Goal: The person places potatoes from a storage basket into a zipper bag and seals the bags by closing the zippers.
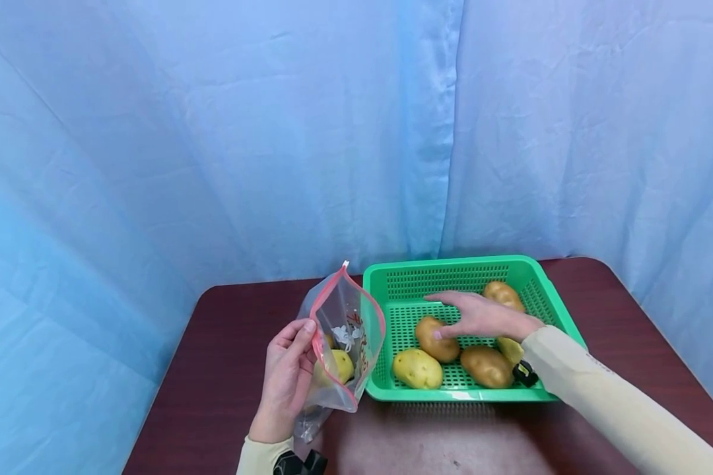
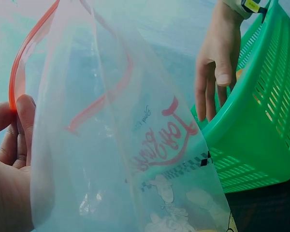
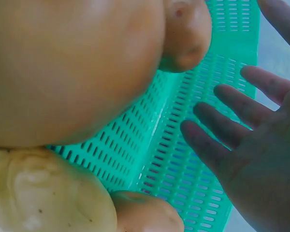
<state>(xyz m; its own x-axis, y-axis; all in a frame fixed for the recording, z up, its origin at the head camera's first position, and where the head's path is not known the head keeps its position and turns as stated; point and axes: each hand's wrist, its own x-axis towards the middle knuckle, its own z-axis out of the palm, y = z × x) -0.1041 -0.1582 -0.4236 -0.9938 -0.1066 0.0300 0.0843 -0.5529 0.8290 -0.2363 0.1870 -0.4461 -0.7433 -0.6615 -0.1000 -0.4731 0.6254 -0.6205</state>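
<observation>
My left hand [image 1: 286, 379] pinches the pink zip rim of a clear plastic zip bag [image 1: 365, 359] between thumb and fingers. The bag's mouth gapes, and a yellow potato [image 1: 342, 366] lies inside; red lettering shows on its side in the left wrist view. Over the green basket [image 1: 451, 395] my right hand [image 1: 481, 315] hovers with fingers spread, holding nothing. Its thumb overlaps a brown potato [image 1: 430, 338] in the head view; contact is unclear. The right wrist view shows the right palm [image 3: 266, 169] and extended fingers apart from the nearby potatoes.
Also in the basket are a yellow potato [image 1: 418, 369] at front left, a brown potato [image 1: 487, 367] at front, another [image 1: 504, 295] at the back, and a yellowish one [image 1: 510, 349] partly behind the right wrist. The dark wooden table [image 1: 232, 349] meets blue curtains [image 1: 309, 132].
</observation>
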